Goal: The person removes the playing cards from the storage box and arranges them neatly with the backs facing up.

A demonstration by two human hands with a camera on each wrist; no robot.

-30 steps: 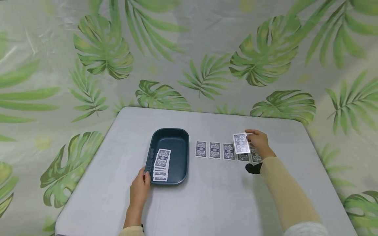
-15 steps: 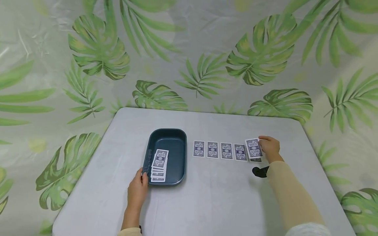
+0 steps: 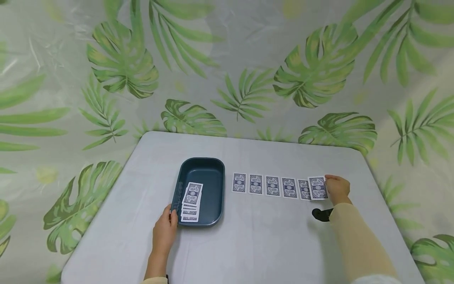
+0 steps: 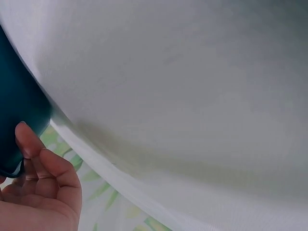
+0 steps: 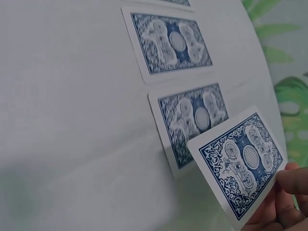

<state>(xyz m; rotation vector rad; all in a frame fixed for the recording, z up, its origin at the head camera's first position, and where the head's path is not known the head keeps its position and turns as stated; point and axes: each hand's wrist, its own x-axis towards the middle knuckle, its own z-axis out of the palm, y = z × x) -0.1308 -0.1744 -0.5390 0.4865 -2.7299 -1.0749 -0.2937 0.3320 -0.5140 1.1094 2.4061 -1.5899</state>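
My right hand point(image 3: 338, 190) pinches a blue-backed playing card point(image 3: 318, 188) by its right edge, back side up. In the right wrist view that card point(image 5: 242, 166) is tilted and overlaps the corner of the last card in the row point(image 5: 195, 118). The row of face-down cards, starting with the leftmost card point(image 3: 239, 182), runs to the right of a dark teal tray point(image 3: 213, 209). With thumb and fingers my left hand point(image 3: 165, 228) grips the tray's lower left rim. Inside the tray lies a fanned stack of face-down cards point(image 3: 192, 194).
A white cloth covers the table point(image 3: 248, 244). Behind it hangs a leaf-printed sheet point(image 3: 244, 94). A black strap piece point(image 3: 322, 215) sticks out from the right wrist, low over the table.
My right hand has carried its card rightward along the row, past the fourth and fifth cards to the row's right end. My left hand stays on the tray.
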